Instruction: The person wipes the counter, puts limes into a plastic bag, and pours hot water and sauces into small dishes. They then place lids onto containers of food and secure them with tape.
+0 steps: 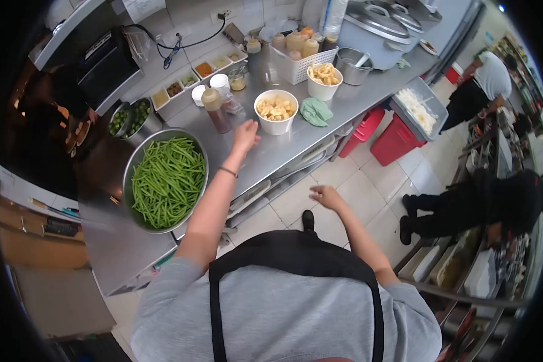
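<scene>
Nothing shows in my left hand (245, 135), which hovers over the front of the steel counter with its fingers loosely bent and apart. Just right of it is a white tub of pale fried chunks (276, 111); a squeeze bottle with reddish sauce (216, 111) stands to its left. My right hand (326, 196) hangs empty in front of the counter, above the tiled floor, fingers slightly spread. A second white tub of fries (324, 81) sits farther back, with a green cloth (316, 112) beside it. A large metal bowl of green beans (168, 181) lies left of my forearm.
A white basket of sauce bottles (301, 65), a metal pot (354, 67) and a large lidded cooker (374, 36) line the back. Red bins (395, 142) stand under a grey tub (425, 108). Two people are at the right; another person's hands show at far left.
</scene>
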`<state>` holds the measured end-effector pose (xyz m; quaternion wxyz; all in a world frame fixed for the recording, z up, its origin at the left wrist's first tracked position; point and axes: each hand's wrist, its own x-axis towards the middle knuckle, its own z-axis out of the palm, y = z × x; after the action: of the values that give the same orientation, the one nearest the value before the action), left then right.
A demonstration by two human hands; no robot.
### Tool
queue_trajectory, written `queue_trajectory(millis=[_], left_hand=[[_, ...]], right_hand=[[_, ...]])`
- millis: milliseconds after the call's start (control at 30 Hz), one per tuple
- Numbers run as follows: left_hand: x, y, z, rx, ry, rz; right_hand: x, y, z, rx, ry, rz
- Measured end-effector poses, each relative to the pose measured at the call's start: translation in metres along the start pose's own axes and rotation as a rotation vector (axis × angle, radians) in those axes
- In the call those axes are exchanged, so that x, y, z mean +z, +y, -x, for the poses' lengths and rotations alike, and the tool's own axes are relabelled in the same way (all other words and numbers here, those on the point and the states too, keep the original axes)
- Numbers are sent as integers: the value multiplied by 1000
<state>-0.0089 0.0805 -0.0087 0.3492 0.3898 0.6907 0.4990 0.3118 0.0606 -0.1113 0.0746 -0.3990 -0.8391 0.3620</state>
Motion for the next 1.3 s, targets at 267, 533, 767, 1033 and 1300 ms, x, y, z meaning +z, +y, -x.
queue_trajectory(millis=[267, 533, 767, 1033, 1300], left_hand=[[49, 8, -55, -344, 148, 190], [-14, 65, 79, -268, 436, 134], [-11, 84, 97, -288, 536, 216], [9, 38, 31, -395, 294, 289], [16, 33, -39, -329, 215, 401]], right_hand=[[-124, 13, -148, -390, 378, 190], [-48, 9, -284, -441, 375, 649], [59, -122, -171, -988, -225, 28], [-93, 43, -199, -778, 156, 271], [-237, 211, -195, 4, 601, 424]])
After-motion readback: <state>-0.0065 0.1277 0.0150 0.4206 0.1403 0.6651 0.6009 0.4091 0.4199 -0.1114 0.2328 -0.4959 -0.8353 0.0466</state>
